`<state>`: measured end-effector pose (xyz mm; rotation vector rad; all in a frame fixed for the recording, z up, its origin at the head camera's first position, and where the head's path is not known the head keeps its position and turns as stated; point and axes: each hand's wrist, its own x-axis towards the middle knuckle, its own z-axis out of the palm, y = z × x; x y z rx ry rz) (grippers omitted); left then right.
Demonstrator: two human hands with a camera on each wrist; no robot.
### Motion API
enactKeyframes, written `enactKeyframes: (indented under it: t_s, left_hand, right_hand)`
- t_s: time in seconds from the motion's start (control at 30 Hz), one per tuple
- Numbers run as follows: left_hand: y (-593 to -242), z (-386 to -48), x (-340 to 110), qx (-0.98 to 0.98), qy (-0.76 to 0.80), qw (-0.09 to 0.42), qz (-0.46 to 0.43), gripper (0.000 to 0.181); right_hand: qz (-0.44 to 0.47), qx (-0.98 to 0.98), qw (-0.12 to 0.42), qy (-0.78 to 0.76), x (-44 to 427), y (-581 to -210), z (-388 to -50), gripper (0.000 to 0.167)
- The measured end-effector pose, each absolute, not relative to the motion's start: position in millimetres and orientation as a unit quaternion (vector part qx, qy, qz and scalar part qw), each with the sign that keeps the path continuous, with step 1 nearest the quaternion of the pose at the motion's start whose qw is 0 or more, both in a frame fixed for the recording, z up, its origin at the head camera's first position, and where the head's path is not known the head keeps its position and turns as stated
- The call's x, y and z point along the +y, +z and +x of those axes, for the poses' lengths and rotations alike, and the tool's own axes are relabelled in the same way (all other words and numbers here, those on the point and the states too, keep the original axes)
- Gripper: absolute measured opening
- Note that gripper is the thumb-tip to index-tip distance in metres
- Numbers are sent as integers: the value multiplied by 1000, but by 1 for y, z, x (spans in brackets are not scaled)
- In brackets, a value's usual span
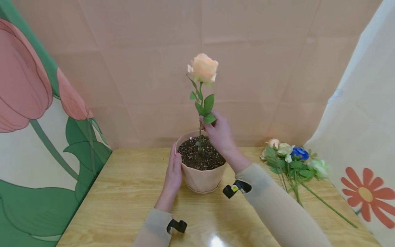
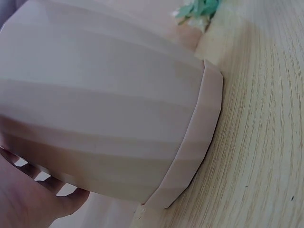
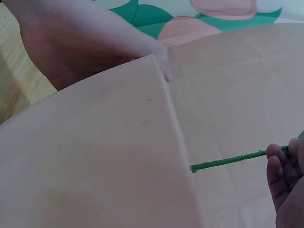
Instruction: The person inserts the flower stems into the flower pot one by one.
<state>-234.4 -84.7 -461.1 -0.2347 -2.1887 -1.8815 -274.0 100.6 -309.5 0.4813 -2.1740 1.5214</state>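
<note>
A peach artificial rose (image 1: 203, 68) stands upright above the pot, its green stem (image 3: 228, 162) pinched by the fingers of my right hand (image 1: 220, 133) just below the leaves. The stem's lower tip shows at the pot rim in the right wrist view; whether it touches soil I cannot tell. Dark soil (image 1: 200, 157) fills the pale pink faceted pot (image 1: 203, 178), which sits on a matching saucer (image 2: 197, 137). Against the pot's left side rests my left hand (image 1: 174, 171), its fingers extended along the wall in the left wrist view.
On the right of the wooden table (image 1: 123, 199) lies a pile of artificial flowers (image 1: 293, 163), with peach, white, blue and pale green blooms and long stems. A pinkish-brown backdrop (image 1: 148, 68) rises behind the pot. Floral-printed sheets flank both sides.
</note>
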Motion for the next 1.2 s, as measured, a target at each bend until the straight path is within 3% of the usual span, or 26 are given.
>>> enactKeyframes:
  t_s: [0.5,1.2]
  left_hand:
    - [-461,-237,-86,-750,-643,126,-87,58]
    - [-465,-238,-87,-748,-645,131,-88,61]
  right_hand:
    - [183,-790,197,551,82,-325,-287,16]
    - [217,-814,231,486,75,-347,-289,10]
